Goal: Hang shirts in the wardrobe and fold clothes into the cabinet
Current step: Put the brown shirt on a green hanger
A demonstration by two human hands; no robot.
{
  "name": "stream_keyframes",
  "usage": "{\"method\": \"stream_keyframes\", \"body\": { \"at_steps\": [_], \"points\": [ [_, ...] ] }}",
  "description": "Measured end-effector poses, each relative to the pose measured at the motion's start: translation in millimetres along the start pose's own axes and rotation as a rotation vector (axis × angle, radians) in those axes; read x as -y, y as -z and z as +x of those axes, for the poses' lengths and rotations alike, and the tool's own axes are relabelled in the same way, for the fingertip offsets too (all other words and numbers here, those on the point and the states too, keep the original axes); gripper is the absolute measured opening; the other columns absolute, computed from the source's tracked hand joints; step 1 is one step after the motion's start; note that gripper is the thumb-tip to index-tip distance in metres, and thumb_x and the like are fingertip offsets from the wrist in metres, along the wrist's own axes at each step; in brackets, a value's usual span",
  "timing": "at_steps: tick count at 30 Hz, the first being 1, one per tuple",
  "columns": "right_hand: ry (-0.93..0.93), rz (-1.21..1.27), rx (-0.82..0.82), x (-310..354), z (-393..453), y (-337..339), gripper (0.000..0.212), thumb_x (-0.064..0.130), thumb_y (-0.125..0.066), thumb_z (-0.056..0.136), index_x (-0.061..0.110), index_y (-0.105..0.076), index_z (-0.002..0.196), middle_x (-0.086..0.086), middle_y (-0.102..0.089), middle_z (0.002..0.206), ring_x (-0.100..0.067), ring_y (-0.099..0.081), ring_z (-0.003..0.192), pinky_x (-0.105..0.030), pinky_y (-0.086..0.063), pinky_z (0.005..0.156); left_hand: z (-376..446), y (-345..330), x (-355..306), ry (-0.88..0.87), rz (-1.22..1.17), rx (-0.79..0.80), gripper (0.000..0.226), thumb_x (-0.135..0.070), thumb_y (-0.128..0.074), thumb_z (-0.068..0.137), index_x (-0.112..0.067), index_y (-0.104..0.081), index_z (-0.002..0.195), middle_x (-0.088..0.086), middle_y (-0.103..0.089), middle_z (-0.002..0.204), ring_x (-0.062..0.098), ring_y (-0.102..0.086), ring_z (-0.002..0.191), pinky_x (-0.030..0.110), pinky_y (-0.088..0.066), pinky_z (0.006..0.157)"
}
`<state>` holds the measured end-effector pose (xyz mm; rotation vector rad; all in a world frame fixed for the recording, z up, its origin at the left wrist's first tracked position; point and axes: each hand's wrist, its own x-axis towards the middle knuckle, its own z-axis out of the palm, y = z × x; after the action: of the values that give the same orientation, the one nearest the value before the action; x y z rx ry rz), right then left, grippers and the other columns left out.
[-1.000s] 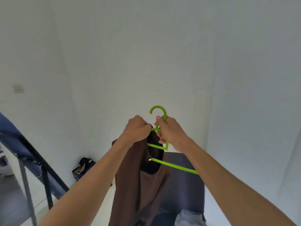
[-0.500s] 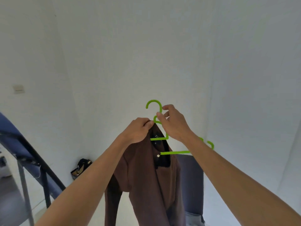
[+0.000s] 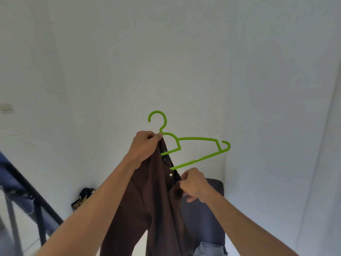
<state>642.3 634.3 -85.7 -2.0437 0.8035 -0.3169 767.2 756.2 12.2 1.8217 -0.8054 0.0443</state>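
A green hanger is held up in front of a white wall, at about the middle of the view. Its hook is at the top and opens toward the left, and its long axis runs from the neck at the left out to the right, with the bare right arm ending in a small upturned hook. The bottom bar slopes down from that right end toward the lower left, where it disappears into a brown shirt.

The left hand is clenched around the neck of the hanger together with the top of the shirt's collar. The shirt is draped over the left side of the hanger only and hangs straight down, its length running vertically out of the bottom of the view. 2 small light buttons are seen along its dark front edge.

The right hand is lower, just under the bottom bar, and the front edge of the shirt is pinched between its thumb and fingers.

A dark chair back is seen behind the shirt at the lower right, and a dark bag lies on the floor against the wall at the left.
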Motion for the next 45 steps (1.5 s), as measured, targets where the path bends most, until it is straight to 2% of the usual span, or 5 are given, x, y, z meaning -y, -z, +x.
{"method": "stream_keyframes", "body": {
  "at_steps": [8, 29, 34, 39, 45],
  "points": [
    [-0.031, 0.812, 0.017, -2, 7, 52, 0.020, -0.002, -0.053, 0.097, 0.008, -0.068, 0.087, -0.010, -0.065, 0.080, -0.024, -0.064, 0.075, -0.041, -0.056, 0.068, -12, 52, 38, -0.024, -0.028, 0.129, 0.036, -0.050, -0.060, 0.094, -0.018, -0.073, 0.087, 0.005, -0.067, 0.074, 0.012, -0.057, 0.068, 0.028, -0.046, 0.069],
    [0.197, 0.195, -0.170, 11, 15, 91, 0.005, 0.013, -0.069, 0.089, 0.012, -0.072, 0.085, -0.008, -0.069, 0.084, -0.015, -0.061, 0.069, -0.027, -0.053, 0.056, -12, 66, 84, -0.173, 0.202, 0.128, 0.016, -0.026, -0.063, 0.097, -0.021, -0.068, 0.083, 0.006, -0.065, 0.074, 0.015, -0.057, 0.069, 0.034, -0.044, 0.071],
    [0.098, -0.123, 0.073, 8, 19, 32, 0.063, 0.042, -0.086, 0.072, 0.024, -0.052, 0.122, -0.001, -0.053, 0.114, -0.023, -0.062, 0.095, -0.028, -0.056, 0.050, 0, 50, 49, -0.305, 0.315, 0.185, 0.017, -0.032, -0.063, 0.096, -0.024, -0.068, 0.082, 0.008, -0.063, 0.071, 0.028, -0.058, 0.073, 0.041, -0.047, 0.069],
    [0.193, -0.154, -0.154, -3, 28, 18, 0.024, 0.002, -0.073, 0.077, 0.011, -0.072, 0.100, -0.010, -0.067, 0.093, -0.028, -0.068, 0.085, -0.043, -0.061, 0.077, 3, 61, 40, -0.338, 0.351, 0.168, 0.016, -0.031, -0.063, 0.096, -0.027, -0.068, 0.082, 0.001, -0.064, 0.071, 0.019, -0.057, 0.070, 0.032, -0.043, 0.067],
    [0.168, 0.178, -0.212, 36, 17, 38, 0.022, -0.012, -0.064, 0.085, 0.003, -0.074, 0.097, -0.011, -0.068, 0.101, -0.021, -0.069, 0.071, -0.016, -0.056, 0.052, 1, 65, 62, -0.280, 0.491, 0.200, 0.012, -0.038, -0.062, 0.095, -0.033, -0.069, 0.087, -0.008, -0.064, 0.075, 0.012, -0.059, 0.074, 0.041, -0.049, 0.073]
  ]
}}
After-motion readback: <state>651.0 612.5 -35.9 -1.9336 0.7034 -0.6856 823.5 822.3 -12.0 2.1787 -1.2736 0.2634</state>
